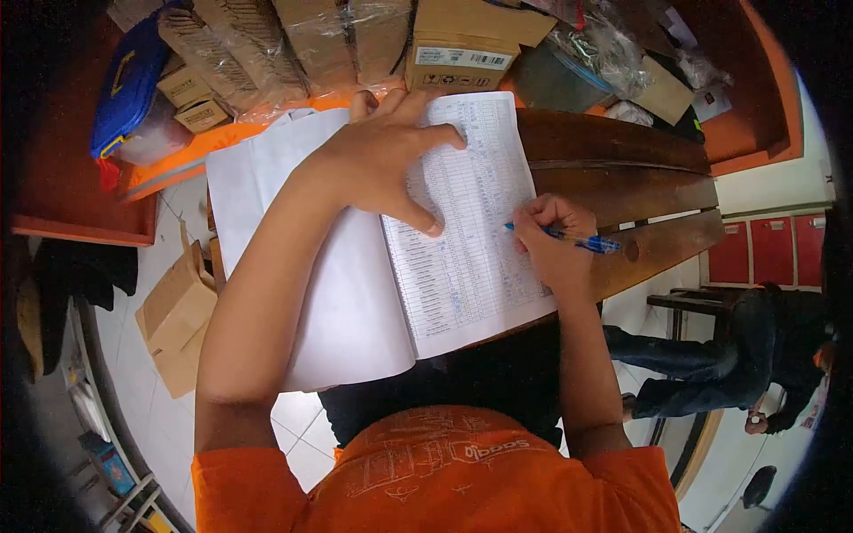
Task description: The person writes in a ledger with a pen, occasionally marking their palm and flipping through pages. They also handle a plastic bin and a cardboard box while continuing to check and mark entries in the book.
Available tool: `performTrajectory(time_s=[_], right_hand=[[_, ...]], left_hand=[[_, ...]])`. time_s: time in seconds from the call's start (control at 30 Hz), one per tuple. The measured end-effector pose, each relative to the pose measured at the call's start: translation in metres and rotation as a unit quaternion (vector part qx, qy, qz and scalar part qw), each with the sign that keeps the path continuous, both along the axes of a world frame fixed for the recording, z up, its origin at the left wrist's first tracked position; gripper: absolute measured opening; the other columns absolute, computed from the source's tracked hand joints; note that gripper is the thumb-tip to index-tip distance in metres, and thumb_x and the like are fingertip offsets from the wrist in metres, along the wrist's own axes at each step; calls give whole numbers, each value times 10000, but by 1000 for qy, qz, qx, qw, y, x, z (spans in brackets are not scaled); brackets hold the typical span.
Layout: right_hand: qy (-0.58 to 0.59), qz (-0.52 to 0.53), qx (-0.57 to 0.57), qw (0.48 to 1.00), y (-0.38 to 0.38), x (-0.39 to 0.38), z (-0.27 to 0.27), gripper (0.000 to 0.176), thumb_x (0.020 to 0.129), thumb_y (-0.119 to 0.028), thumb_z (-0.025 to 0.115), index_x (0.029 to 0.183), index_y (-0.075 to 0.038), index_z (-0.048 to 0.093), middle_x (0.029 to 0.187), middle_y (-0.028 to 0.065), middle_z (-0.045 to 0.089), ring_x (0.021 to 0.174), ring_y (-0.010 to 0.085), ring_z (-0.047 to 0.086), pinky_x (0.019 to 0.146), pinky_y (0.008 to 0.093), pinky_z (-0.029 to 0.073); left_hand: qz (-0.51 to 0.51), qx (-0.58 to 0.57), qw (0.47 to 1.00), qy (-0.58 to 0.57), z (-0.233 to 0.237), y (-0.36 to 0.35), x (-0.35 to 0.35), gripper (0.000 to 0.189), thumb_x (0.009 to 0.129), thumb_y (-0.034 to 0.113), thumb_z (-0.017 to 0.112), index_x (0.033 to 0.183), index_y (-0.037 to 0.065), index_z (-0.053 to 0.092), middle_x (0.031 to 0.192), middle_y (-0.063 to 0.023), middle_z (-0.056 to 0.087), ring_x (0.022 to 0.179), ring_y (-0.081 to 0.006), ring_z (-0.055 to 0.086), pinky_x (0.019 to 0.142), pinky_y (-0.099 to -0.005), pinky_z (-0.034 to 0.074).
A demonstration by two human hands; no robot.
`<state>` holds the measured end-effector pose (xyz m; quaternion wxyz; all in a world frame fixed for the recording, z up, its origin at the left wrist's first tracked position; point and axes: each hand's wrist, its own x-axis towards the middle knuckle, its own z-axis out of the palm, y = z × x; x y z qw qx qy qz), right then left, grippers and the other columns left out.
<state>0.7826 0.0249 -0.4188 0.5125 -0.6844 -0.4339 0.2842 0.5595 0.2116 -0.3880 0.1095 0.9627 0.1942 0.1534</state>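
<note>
A large open book of ruled pages (480, 293) lies in front of me, its right page printed with a table and filled in places with blue handwriting. The left page (346, 311) looks blank. Across the upper part of the book, my left hand (391, 151) rests with fingers spread, thumb and forefinger on the printed page. A blue pen (597, 242) is gripped in my right hand (558, 233), its tip at the table's right-hand columns.
Under the book is a dark wooden slatted table (622, 191). Cardboard boxes (466, 44) and a blue-lidded plastic bin (133, 80) stand beyond it. An opened carton (178, 320) lies on the tiled floor at left. Another person (737, 351) is at right, near red lockers (771, 250).
</note>
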Motion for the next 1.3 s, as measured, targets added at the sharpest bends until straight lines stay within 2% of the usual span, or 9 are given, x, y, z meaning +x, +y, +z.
performTrajectory(time_s=[0.7, 0.87, 0.93, 1.0, 1.1, 1.13, 1.17, 1.23, 1.3], right_hand=[[-119, 8, 53, 992, -2, 4, -9, 176, 832, -69, 785, 738, -41, 639, 715, 20, 637, 682, 84, 555, 639, 291, 489], [-312, 170, 122, 927, 5, 17, -23, 156, 830, -138, 776, 919, -102, 652, 976, 98, 688, 955, 297, 667, 893, 410, 535], [-281, 241, 76, 926, 15, 5, 17, 119, 883, -157, 721, 975, -105, 667, 1039, 114, 694, 1026, 321, 663, 965, 426, 513], [-495, 310, 209, 784, 29, -5, 50, 140, 906, -151, 677, 1034, -95, 683, 1079, 141, 698, 1064, 355, 656, 981, 450, 495], [-439, 281, 226, 823, 43, -21, 149, 180, 879, -150, 686, 1040, -72, 707, 1123, 166, 701, 1089, 376, 652, 967, 474, 501], [-577, 259, 298, 715, 52, -12, 187, 208, 807, -81, 740, 1007, -34, 712, 1015, 167, 717, 967, 335, 703, 894, 506, 540], [-652, 174, 213, 707, 45, -32, 255, 107, 838, 13, 661, 938, -8, 695, 978, 165, 722, 917, 322, 706, 837, 474, 553], [-461, 16, 502, 731, 97, -12, 308, 82, 891, -28, 702, 967, -24, 672, 967, 119, 725, 878, 273, 703, 805, 347, 555], [-454, -14, 446, 772, 117, -2, 358, 86, 910, -74, 721, 981, -44, 685, 984, 102, 734, 925, 296, 714, 858, 396, 565]], left_hand=[[-3, -28, 999, 42, 10, -3, 0, 1024, 491, 605, 923, 1407, 247, 639, 1594, -232, 381, 1499, -433, 321, 1204, -711, 87], [27, -86, 995, 31, -3, 2, 8, 917, 704, 609, 841, 1469, 180, 574, 1595, -256, 364, 1515, -466, 282, 1145, -792, 135], [59, -68, 996, -4, -5, 3, 11, 706, 822, 520, 785, 1411, 164, 625, 1579, -228, 398, 1495, -445, 318, 1115, -782, 205], [71, -55, 996, -26, -25, 14, 13, 636, 857, 490, 763, 1388, 160, 644, 1572, -220, 410, 1488, -433, 330, 1103, -780, 226], [33, -47, 997, -57, -38, 23, 15, 573, 873, 456, 757, 1353, 155, 670, 1559, -205, 430, 1477, -413, 347, 1087, -778, 242], [56, -22, 998, -35, -29, 13, 15, 591, 864, 460, 766, 1361, 156, 665, 1562, -197, 429, 1487, -407, 335, 1094, -780, 233], [79, -3, 997, -10, -22, 8, 14, 610, 856, 464, 776, 1369, 156, 660, 1565, -190, 428, 1497, -401, 323, 1100, -781, 224], [82, -1, 997, 2, -21, 9, 16, 619, 861, 479, 774, 1378, 160, 657, 1573, -179, 423, 1518, -400, 290, 1121, -781, 198], [86, -2, 996, 15, -18, 18, 18, 627, 866, 494, 773, 1386, 164, 654, 1582, -167, 417, 1539, -399, 257, 1142, -782, 172]])
